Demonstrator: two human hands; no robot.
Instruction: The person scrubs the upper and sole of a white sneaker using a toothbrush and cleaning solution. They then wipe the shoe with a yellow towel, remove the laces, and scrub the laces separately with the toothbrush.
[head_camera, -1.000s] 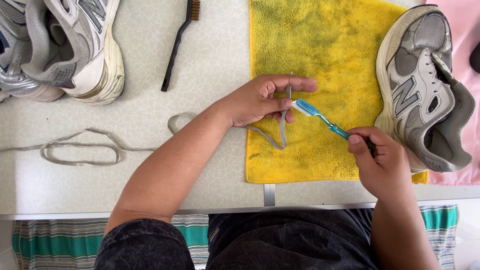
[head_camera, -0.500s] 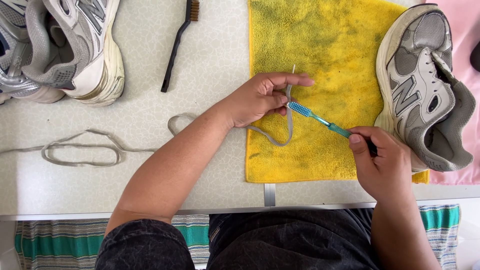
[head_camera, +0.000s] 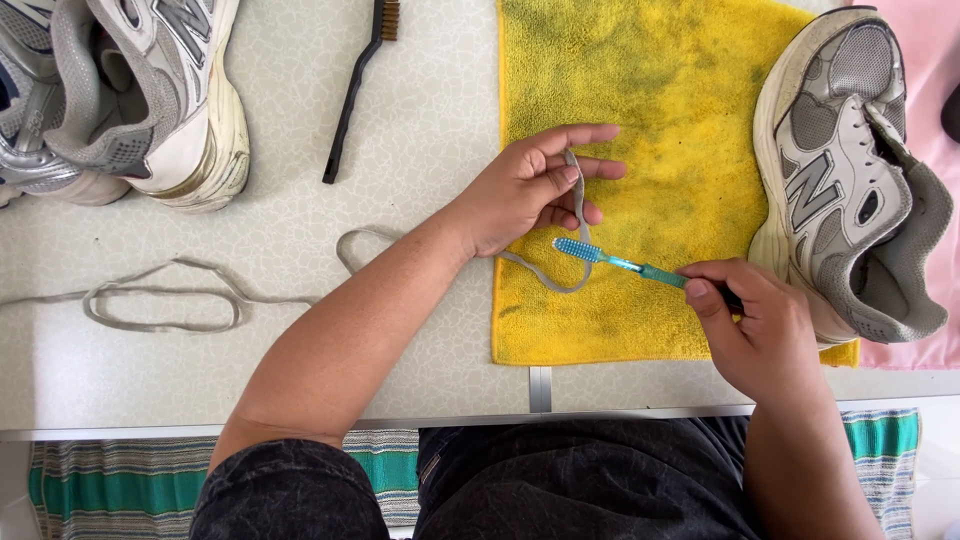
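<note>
My left hand (head_camera: 525, 190) pinches a grey shoelace (head_camera: 545, 275) over the stained yellow towel (head_camera: 650, 110); the lace runs up between my fingers and loops down below the hand. My right hand (head_camera: 760, 325) grips the handle of a blue toothbrush (head_camera: 615, 260), whose bristled head lies just under my left fingers, next to the lace. A grey and white sneaker (head_camera: 850, 170) without laces lies on its side on the towel's right edge, just above my right hand.
Two more grey sneakers (head_camera: 130, 90) stand at the far left. A black wire brush (head_camera: 355, 85) lies between them and the towel. A second grey lace (head_camera: 170, 300) trails across the table at left. A pink cloth (head_camera: 925, 70) lies under the right sneaker.
The toothbrush head has slid down and left along the lace, from beside my left fingertips to below them. My left hand has shifted slightly, fingers stretched further over the towel.
</note>
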